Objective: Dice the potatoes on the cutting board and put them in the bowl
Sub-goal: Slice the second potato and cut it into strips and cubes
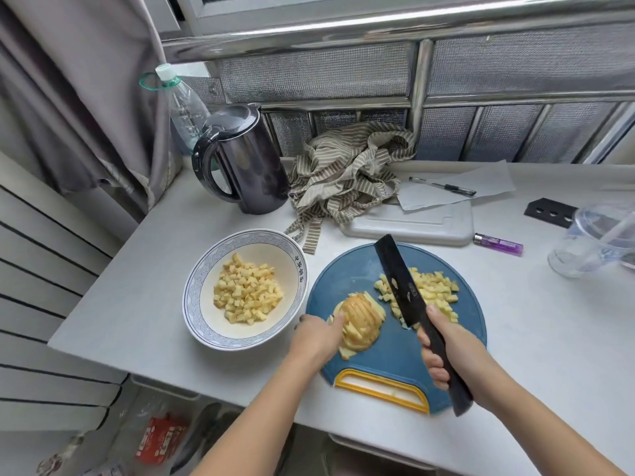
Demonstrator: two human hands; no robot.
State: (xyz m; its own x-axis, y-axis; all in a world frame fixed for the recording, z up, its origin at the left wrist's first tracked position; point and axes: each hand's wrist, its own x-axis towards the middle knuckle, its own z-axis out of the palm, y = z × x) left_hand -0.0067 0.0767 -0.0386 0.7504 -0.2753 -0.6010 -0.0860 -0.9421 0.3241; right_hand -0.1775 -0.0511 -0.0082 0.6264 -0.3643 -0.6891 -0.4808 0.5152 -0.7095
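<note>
Soft daylight fills the scene, bright and even. The white table (137,304) looks pale, and shadows are faint, like the thin one under the bowl (192,297). The dark kettle (254,166) and the metal rail (343,28) shine with glare. Straight lines bend near the edges. The clear cup (584,242) at the right looks smeary, and it is darker under the table.

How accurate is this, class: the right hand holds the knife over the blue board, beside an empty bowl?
The head view shows the bowl holds diced potato, not empty. The right hand does hold the knife over the blue board.
</note>
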